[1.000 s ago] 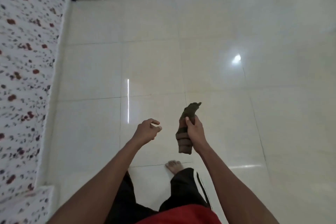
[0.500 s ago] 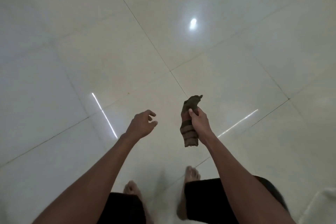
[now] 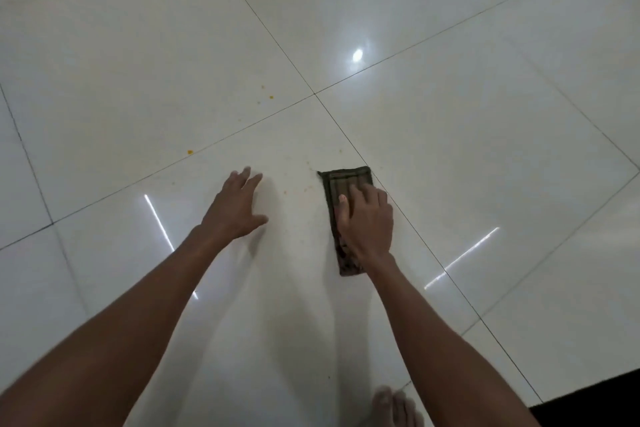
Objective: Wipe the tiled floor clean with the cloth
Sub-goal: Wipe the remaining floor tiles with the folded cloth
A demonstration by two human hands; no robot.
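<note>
A dark folded striped cloth (image 3: 341, 184) lies flat on the glossy white tiled floor (image 3: 450, 149). My right hand (image 3: 367, 222) presses down on the cloth with its fingers spread, covering the cloth's middle. To the left, my left hand (image 3: 239, 208) rests flat on the bare tile, fingers straight. Small orange-yellow specks (image 3: 271, 97) dot the tile beyond my left hand, one orange-yellow speck (image 3: 189, 151) sits by a grout line, and faint reddish smears (image 3: 301, 189) show between my hands.
My bare foot (image 3: 394, 407) shows at the bottom edge. A dark mat edge (image 3: 595, 402) fills the bottom right corner. Grout lines cross just beyond the cloth. Light reflections streak the tiles.
I have dropped low to the floor. My right hand, which held the cloth bunched in the air, now presses it flat on the tile. My left hand went from curled in the air to flat on the floor.
</note>
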